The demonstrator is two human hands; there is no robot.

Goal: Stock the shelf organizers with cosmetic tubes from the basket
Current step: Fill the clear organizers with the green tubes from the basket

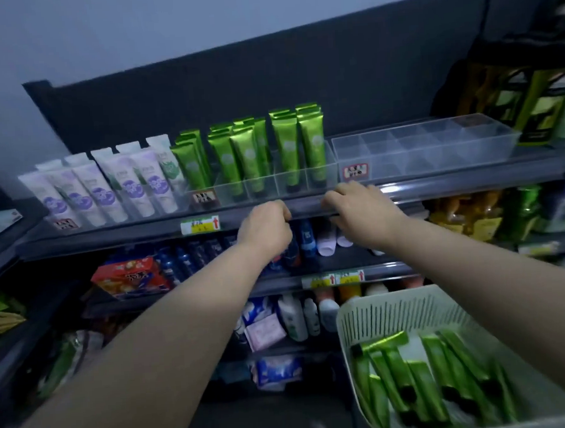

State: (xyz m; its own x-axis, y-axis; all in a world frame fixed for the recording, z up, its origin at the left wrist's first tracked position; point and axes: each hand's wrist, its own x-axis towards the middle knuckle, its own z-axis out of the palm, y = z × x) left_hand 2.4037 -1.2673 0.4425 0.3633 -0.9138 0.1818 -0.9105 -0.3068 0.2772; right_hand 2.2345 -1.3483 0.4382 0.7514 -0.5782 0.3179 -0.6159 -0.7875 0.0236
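Note:
Green cosmetic tubes [285,147] stand upright in the middle clear organizer [318,175] on the top shelf, and white-and-purple tubes [101,191] fill the one to its left. A clear organizer [429,152] on the right has bare compartments. At lower right, a pale slotted basket [396,309] holds several green tubes [426,373] lying flat. My left hand [265,226] is curled into a fist at the shelf's front rail and holds nothing I can see. My right hand [360,205] rests with loosely bent fingers on the rail below the gap between the two organizers.
The grey shelf rail [454,186] carries yellow price tags [199,225]. Below it are blue bottles [305,235], a red-orange packet [129,276] and white bottles [294,319]. Green and yellow packages [532,109] crowd the right end of the top shelf.

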